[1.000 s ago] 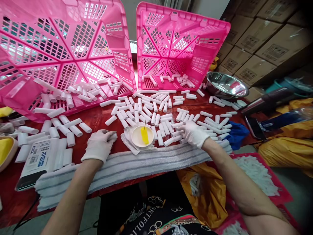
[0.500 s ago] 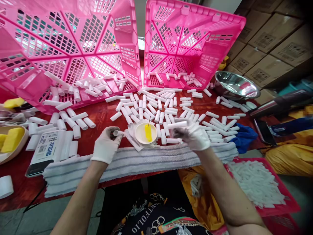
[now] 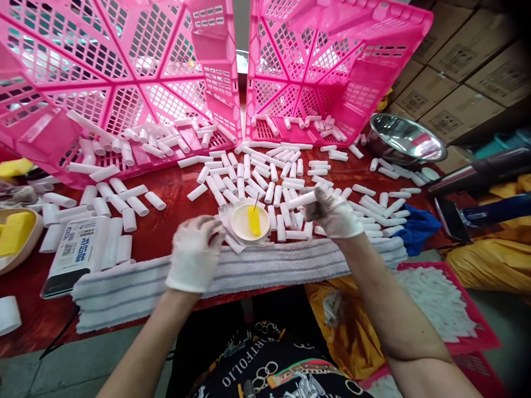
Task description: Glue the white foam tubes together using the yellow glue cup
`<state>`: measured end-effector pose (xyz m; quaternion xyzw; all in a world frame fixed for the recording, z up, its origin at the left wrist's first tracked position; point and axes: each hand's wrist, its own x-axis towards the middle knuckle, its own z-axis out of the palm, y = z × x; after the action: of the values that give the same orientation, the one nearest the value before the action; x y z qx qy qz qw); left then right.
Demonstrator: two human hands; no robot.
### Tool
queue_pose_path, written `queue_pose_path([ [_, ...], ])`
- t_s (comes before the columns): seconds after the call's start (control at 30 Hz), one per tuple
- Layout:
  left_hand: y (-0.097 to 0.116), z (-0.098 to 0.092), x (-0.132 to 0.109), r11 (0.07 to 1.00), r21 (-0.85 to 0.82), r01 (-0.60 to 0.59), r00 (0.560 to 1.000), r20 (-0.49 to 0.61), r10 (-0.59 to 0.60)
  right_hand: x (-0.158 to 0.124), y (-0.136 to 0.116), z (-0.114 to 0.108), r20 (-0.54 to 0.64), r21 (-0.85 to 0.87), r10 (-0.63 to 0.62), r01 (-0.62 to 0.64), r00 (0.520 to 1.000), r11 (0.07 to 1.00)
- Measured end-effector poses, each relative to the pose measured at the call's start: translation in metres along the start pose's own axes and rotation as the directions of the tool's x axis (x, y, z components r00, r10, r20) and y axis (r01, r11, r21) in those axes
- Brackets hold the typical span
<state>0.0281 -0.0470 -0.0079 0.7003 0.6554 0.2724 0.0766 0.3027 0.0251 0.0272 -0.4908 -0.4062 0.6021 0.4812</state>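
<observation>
Both my hands wear white gloves. My right hand (image 3: pixel 334 214) is raised just above the red table (image 3: pixel 166 221) and pinches a long white tube (image 3: pixel 302 199) held level. My left hand (image 3: pixel 194 253) hovers over the striped grey towel (image 3: pixel 232 273), fingers curled shut; what it holds is hidden. Between my hands stands a small white dish (image 3: pixel 249 221) with a yellow sponge piece in it. Many white tubes (image 3: pixel 257 177) lie scattered beyond it.
Two pink crates (image 3: pixel 124 83) (image 3: pixel 327 72) lean on their sides at the back, tubes spilling out. A steel bowl (image 3: pixel 404 141) is at the right, a blue cloth (image 3: pixel 417 226) near it. Left: a labelled pack (image 3: pixel 77 254) and yellow sponges (image 3: pixel 14 232). A pink tray of white pieces (image 3: pixel 440 309) sits lower right.
My right hand picked a long tube from the pile and lifted it. My left hand rose off the table and moved right, toward the dish. The view shifted slightly.
</observation>
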Motion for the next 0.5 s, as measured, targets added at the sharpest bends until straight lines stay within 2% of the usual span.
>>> queue_pose_path([
  [0.03, 0.019, 0.002, -0.001, 0.994, 0.003, -0.107, 0.993, 0.052, 0.107, -0.003, -0.004, -0.009, -0.069, 0.030, -0.014, 0.016, 0.998, 0.999],
  [0.1, 0.060, 0.013, -0.001, 0.962, -0.038, -0.270, 0.937, 0.220, 0.271, -0.010, -0.007, -0.022, -0.162, 0.090, -0.023, 0.038, 0.987, 0.995],
  [0.17, 0.098, 0.029, 0.001, 0.955, 0.047, -0.294, 0.887, 0.385, 0.254, -0.018, -0.007, -0.032, -0.201, 0.102, -0.020, 0.041, 0.979, 0.994],
  [0.23, 0.125, 0.047, 0.007, 0.937, 0.120, -0.328, 0.857, 0.454, 0.242, -0.027, -0.005, -0.040, -0.213, 0.071, -0.031, 0.047, 0.977, 0.996],
  [0.37, 0.148, 0.077, 0.026, 0.886, 0.143, -0.442, 0.836, 0.424, 0.349, -0.042, -0.004, -0.059, -0.223, -0.052, -0.073, 0.063, 0.972, 0.997],
  [0.5, 0.156, 0.090, 0.047, 0.916, 0.144, -0.374, 0.812, 0.529, 0.248, -0.054, -0.010, -0.075, -0.280, -0.037, -0.059, 0.051, 0.958, 0.998],
])
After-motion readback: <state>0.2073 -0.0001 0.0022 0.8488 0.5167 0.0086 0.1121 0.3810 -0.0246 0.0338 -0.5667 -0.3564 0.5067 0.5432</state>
